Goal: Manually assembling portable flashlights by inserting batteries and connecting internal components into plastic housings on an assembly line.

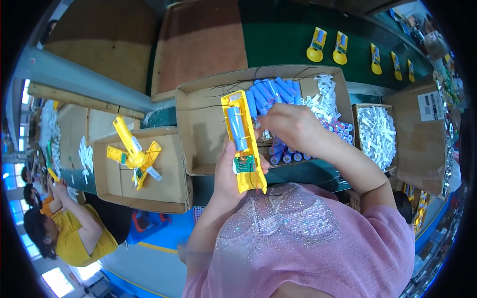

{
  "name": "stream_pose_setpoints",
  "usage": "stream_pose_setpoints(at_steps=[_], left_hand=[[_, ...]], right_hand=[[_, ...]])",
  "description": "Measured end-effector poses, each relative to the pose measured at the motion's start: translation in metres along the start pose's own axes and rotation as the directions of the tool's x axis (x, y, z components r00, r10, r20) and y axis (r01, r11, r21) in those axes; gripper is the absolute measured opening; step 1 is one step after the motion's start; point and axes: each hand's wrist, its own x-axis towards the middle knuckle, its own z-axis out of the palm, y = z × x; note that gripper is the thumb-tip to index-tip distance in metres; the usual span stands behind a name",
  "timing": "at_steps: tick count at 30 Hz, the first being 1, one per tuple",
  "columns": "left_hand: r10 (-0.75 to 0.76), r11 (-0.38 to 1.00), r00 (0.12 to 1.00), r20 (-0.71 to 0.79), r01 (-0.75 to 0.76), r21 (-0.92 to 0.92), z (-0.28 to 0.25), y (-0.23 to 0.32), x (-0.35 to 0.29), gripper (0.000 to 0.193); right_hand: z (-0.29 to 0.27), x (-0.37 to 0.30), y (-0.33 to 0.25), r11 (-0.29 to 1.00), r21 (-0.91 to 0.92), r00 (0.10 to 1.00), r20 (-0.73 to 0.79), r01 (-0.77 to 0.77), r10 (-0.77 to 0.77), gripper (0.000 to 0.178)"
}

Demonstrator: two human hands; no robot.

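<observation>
My left hand (226,171) is closed round the lower part of a yellow plastic housing (254,180), held tilted above the near edge of a cardboard box. Inside the housing lie a blue cylindrical battery (237,128) and, below it, a small green circuit board (244,164). Thin dark wires stick out at its upper left and bottom end. My right hand (290,126) is just right of the housing, over the box, its fingers bent together; what they hold, if anything, is hidden. Behind that hand are piled loose blue batteries (271,90) and white strips (325,92).
The large cardboard box (201,154) holds the batteries. At left, a smaller box (144,193) contains several yellow housings (128,136). At right stands a box of white pieces (376,136). Yellow housings (316,44) lie on the green belt beyond. A co-worker (82,233) sits at far left.
</observation>
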Motion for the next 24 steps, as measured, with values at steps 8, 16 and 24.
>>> stream_pose_setpoints(at_steps=[8, 16, 24], left_hand=[[0.118, 0.815, 0.993, 0.017, -0.106, 0.569, 0.0, 0.01, -0.002, 0.038], [0.202, 0.817, 0.966, 0.159, -0.256, 0.516, 0.006, 0.037, 0.004, 0.041], [0.9, -0.209, 0.426, -0.093, 0.609, 0.765, -0.123, 0.153, -0.017, 0.045]], right_hand=[[-0.014, 0.064, -0.013, 0.72, 0.533, 0.896, 0.241, -0.443, 0.373, 0.012], [-0.047, 0.109, -0.006, 0.991, 0.035, 0.969, 0.207, 0.131, -0.135, 0.013], [-0.111, 0.179, 0.18, 0.844, -0.461, 0.933, 0.082, -0.275, 0.349, 0.021]])
